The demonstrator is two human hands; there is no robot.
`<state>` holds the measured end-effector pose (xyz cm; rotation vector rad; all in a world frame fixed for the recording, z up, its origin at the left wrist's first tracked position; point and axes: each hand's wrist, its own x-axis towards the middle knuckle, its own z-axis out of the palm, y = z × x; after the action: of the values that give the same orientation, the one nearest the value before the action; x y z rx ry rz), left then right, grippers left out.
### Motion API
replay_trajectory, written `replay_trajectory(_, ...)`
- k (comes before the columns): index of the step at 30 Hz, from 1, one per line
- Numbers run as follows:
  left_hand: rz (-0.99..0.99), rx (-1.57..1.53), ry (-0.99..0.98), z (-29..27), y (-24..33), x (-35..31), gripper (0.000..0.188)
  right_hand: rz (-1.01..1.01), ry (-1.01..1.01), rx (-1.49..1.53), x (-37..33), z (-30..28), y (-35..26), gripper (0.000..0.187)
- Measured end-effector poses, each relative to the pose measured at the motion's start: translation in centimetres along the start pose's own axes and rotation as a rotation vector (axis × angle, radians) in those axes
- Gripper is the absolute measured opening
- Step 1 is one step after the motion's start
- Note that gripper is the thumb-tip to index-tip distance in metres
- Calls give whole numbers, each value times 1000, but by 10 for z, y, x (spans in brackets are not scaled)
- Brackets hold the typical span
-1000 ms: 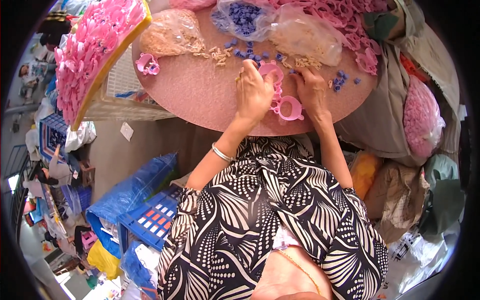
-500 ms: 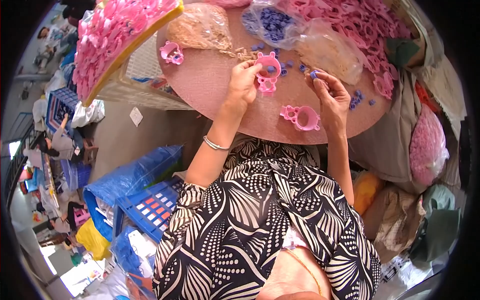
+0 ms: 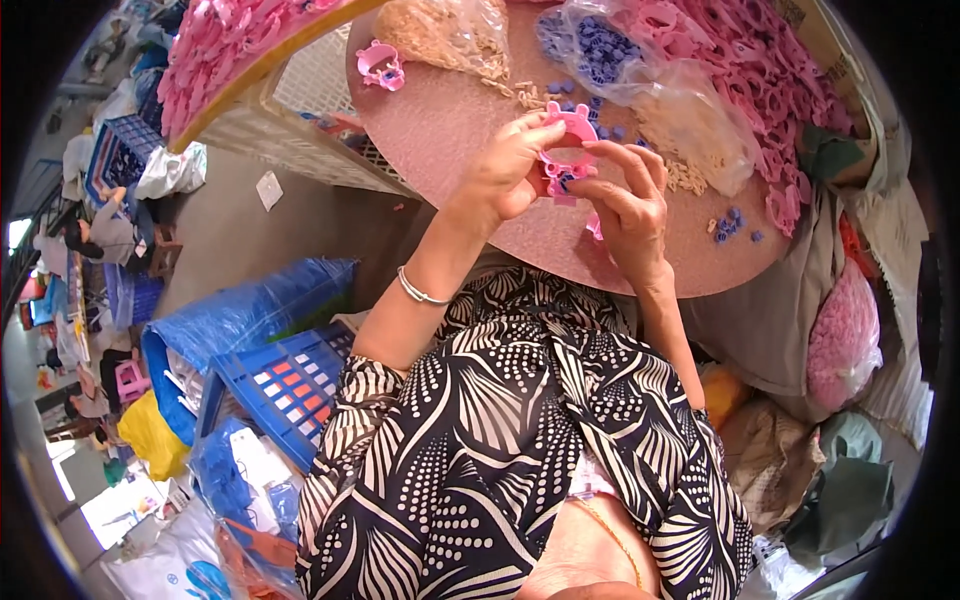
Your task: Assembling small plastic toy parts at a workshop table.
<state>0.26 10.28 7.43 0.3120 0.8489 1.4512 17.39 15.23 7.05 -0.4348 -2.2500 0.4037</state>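
Observation:
My left hand [image 3: 510,168] is closed on a pink plastic frame [image 3: 578,122], a large ring with two small ears and a smaller lower part. It is held above the round table. My right hand [image 3: 632,205] reaches the frame from the right, with its thumb and fingers closed around a small blue plastic piece [image 3: 567,184] at the lower part. Whether that piece is seated there, I cannot tell. Behind my right hand, a second pink frame [image 3: 594,227] on the table is mostly hidden. Another pink frame [image 3: 381,66] lies at the table's far left.
Loose blue pieces [image 3: 733,226] and beige pieces [image 3: 530,96] lie on the round table [image 3: 440,150]. Bags of blue [image 3: 603,50] and beige parts [image 3: 690,125] stand at the back. Pink frames pile up at far right [image 3: 760,75] and in a crate [image 3: 310,95] at left.
My right hand has moved left to the held frame, bringing the small blue piece to its lower part. My left hand still holds that frame. The whole view has shifted slightly.

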Motion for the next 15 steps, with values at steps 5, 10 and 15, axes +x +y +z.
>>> replay_trajectory(5,-61,85,-24,0,-4,-1,22,46,-88,2,2,-5,-4,18)
replay_trajectory(10,-70,-80,-7,-12,-11,2,19,122,-92,-22,-1,-8,-11,23)
replay_trajectory(15,-38,-111,13,-8,-13,1,18,275,30,86,-9,-4,-11,27)
